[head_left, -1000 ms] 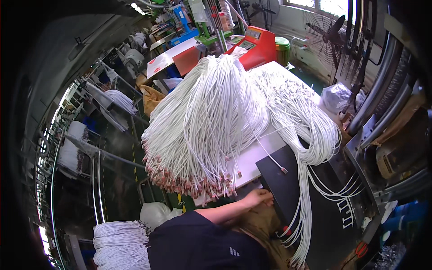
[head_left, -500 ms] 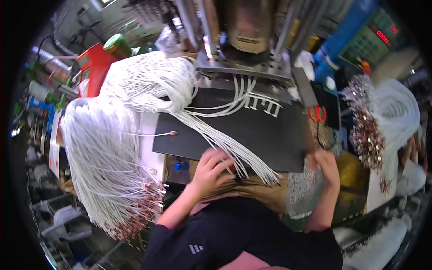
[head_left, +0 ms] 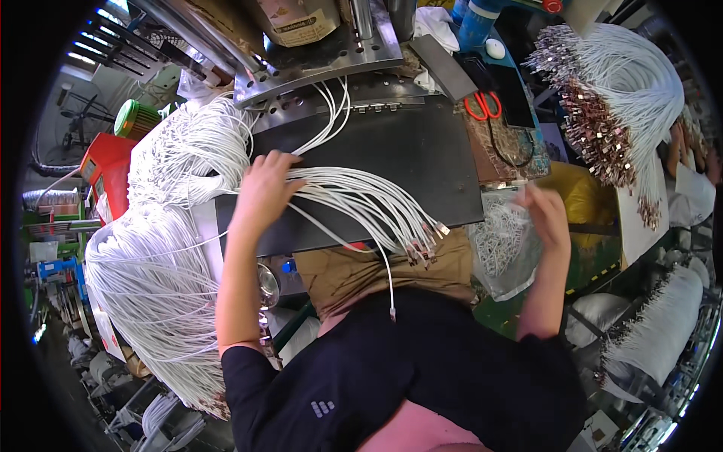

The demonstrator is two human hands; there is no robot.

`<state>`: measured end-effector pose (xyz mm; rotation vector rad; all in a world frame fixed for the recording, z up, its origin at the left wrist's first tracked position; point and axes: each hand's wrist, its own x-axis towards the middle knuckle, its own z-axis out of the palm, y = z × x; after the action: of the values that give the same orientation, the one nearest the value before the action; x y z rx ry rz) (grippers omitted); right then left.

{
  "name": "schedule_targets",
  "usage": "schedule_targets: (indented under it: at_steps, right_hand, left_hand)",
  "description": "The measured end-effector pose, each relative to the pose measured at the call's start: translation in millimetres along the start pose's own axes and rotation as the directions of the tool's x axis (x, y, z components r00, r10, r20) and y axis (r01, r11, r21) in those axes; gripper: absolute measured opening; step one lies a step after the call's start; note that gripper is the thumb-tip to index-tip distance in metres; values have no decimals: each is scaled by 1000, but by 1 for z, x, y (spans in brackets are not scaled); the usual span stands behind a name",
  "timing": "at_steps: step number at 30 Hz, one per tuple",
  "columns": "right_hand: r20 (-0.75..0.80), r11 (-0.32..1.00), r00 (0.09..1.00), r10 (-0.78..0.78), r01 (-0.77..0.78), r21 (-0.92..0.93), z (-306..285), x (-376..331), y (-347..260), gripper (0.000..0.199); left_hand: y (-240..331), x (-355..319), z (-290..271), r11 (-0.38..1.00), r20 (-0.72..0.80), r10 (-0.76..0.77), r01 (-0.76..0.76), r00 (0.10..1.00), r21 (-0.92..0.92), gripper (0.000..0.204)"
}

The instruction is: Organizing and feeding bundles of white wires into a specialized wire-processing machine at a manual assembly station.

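My left hand [head_left: 265,188] is closed round a bundle of white cables [head_left: 354,184] on the dark work plate [head_left: 422,143]. From that hand the cables fan out to the right, their metal connector ends [head_left: 422,248] hanging past the plate's near edge. One cable droops lower, in front of my shirt. My right hand [head_left: 546,215] is raised beside a clear bag of small silvery parts [head_left: 498,233]. Its fingers are bent and bunched together, slightly blurred; whatever they may hold is too small to make out.
A press-like machine [head_left: 324,68] stands over the plate's far edge, with a few cables running under it. Heaps of white cables [head_left: 151,264] fill the left. Red-handled scissors [head_left: 482,105] lie right of the plate. More bundled cables [head_left: 625,83] sit at far right.
My view has turned. My left hand has moved from near the cable ends back along the bundle, and the ends now fan out. My right hand stays near the bag, its fingers less blurred.
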<state>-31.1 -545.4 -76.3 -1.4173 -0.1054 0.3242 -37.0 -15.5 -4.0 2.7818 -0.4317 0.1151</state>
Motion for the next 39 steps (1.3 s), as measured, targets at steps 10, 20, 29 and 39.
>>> schedule_targets:
  at_steps: [10,20,29,39]
  right_hand:
    - [-606,721,697,-383,-185,-668,36,-66,75,26]
    - [336,257,942,-20,329,-908,242,101,-98,51]
    - [579,79,706,-409,659,-748,216,122,-29,32]
    - [418,283,820,-390,539,-793,240,112,-34,37]
  left_hand:
    - [-13,5,-16,835,130,-250,281,960,-472,17]
    - [-7,15,-3,710,131,-126,182,983,-681,18]
    - [-7,6,-3,797,160,-250,297,955,-526,23]
    - [24,40,4,858,20,-141,132,990,-497,32]
